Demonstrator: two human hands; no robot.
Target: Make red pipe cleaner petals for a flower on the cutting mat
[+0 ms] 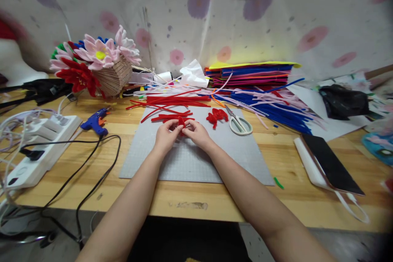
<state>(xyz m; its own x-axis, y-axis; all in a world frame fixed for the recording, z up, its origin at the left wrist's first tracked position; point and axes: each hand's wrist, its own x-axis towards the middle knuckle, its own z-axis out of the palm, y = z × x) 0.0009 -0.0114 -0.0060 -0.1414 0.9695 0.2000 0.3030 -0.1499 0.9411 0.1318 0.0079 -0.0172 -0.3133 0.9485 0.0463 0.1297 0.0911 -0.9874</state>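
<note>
Both hands meet over the upper middle of the grey cutting mat [196, 163]. A small red fuzzy piece [181, 122] is pinched between my left hand [167, 134] and my right hand [196, 133], its lower part partly hidden by the fingers. Just behind the hands lie red pipe cleaners [178, 101]. To the right of my right hand, shaped red fuzzy pieces [217, 116] rest on the mat. Scissors [241, 125] with pale handles lie beside them, across the mat's right edge.
A blue glue gun [96, 122], black cables and a white power strip [46, 151] are at left. Behind stands a basket [115, 75] of fuzzy flowers. Blue pipe cleaners [276, 114] lie back right; a phone [331, 163] on a white block is at right.
</note>
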